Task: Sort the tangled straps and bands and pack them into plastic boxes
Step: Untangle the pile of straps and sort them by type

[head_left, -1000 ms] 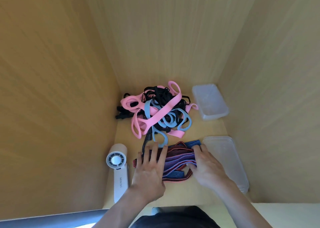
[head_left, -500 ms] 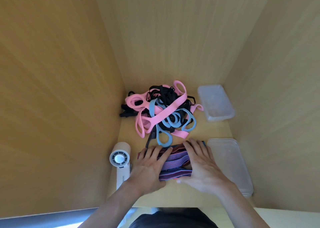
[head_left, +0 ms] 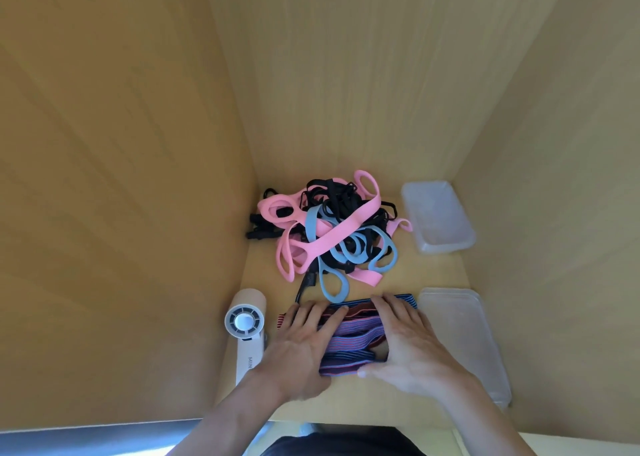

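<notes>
Our left hand [head_left: 301,344] and right hand [head_left: 412,348] both lie flat on the striped elastic band [head_left: 353,339]. The fingers are straight and spread, not curled, so neither hand pinches or clutches it; they press it down from either side. The right thumb runs along the near edge. Between the palms the band sits folded into a compact stack of red, blue and purple stripes, on the wooden cubby floor [head_left: 433,272] near its front edge.

Just beside the right hand lies a shallow clear plastic box [head_left: 464,344]. We cannot tell whether it is lidded or turned over, and nothing shows inside it. A second clear box [head_left: 438,216] sits further back by the right wall, and it too appears to hold nothing. Behind the striped band is the heap, with pink bands [head_left: 332,237], blue loops [head_left: 377,253] and black straps [head_left: 332,192] wound through one another. A white handheld fan [head_left: 246,327] lies just left of the left hand.

We judge the task to be at an early stage: one band lies apart from the tangle and folded, but nothing is packed. All the pink, blue and black pieces are left to unpick and sort. The folded stack looks springy — it could open again once the pressure comes off, so we would lift it into the nearer box with both sides pinned.
</notes>
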Available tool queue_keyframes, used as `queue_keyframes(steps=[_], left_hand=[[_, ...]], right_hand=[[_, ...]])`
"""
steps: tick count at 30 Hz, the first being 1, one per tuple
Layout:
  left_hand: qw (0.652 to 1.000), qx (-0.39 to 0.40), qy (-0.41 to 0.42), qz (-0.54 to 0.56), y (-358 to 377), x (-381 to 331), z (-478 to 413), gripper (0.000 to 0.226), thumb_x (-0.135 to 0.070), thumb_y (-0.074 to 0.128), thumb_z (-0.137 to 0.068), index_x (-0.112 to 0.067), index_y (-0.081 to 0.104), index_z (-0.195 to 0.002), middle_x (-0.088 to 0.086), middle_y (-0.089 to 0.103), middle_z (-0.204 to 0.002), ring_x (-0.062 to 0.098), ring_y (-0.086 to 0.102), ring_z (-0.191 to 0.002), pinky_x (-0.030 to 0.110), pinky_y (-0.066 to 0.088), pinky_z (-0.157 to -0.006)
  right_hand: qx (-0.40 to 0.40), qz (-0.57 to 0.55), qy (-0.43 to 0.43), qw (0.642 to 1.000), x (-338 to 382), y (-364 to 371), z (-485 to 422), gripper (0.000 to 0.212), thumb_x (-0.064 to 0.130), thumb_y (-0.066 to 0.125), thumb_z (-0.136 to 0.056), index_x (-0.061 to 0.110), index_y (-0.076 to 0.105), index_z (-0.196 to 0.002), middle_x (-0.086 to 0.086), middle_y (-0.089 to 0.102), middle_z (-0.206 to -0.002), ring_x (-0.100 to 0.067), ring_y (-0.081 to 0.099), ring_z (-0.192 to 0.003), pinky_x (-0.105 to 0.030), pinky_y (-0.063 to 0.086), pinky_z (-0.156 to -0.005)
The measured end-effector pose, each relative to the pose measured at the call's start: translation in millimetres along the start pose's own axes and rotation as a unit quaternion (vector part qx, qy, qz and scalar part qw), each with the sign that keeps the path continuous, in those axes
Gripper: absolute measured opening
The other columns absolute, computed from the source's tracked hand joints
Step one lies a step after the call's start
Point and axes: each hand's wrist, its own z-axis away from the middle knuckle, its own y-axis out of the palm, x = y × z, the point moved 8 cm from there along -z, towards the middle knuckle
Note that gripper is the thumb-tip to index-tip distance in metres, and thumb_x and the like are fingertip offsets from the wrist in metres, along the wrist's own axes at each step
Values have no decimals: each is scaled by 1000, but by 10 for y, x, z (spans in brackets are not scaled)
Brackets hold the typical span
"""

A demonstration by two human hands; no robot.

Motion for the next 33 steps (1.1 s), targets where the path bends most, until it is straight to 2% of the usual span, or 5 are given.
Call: queue_keyframes(steps=[10,16,19,29,33], left_hand=[[1000,-16,-12,19,-71,-56,160,101,-47,57,-83,-37,-13,-155,0,2,-162,23,-2,-151,43,3,-125],[996,-37,-35,67,-168,-9,378,103,-50,60,-78,-40,-9,-154,-6,0,-161,17,-5,-151,36,10,-125],[989,-68,-43,121,-314,25,495,98,-48,59,-78,-43,-2,-154,-14,3,-160,9,-1,-150,28,18,-123],[945,-178,-92,259,-748,215,724,77,-17,53,-82,-41,27,-150,-31,20,-151,0,19,-147,6,21,-109],[940,-185,-108,267,-752,263,732,65,-26,52,-87,-35,33,-148,-22,26,-151,-3,19,-145,16,26,-114]], right_hand=[[-64,-39,-28,997,77,-489,-99,76,55,68,-87,30,34,-151,13,19,-160,-10,14,-148,-29,18,-121],[-90,-82,-56,991,425,-586,-390,13,29,58,-97,28,64,-109,14,53,-113,-11,56,-105,-33,49,-91],[-53,-50,-107,992,740,-468,-561,17,19,52,-99,25,67,-105,9,55,-105,-13,58,-95,-38,51,-88],[18,236,-237,942,1288,-17,-1058,34,3,61,-89,14,66,-121,-5,43,-140,-28,47,-127,-41,48,-99],[-18,300,-223,927,1163,-63,-1210,39,4,66,-86,11,65,-125,-8,37,-146,-29,46,-124,-42,50,-90]])
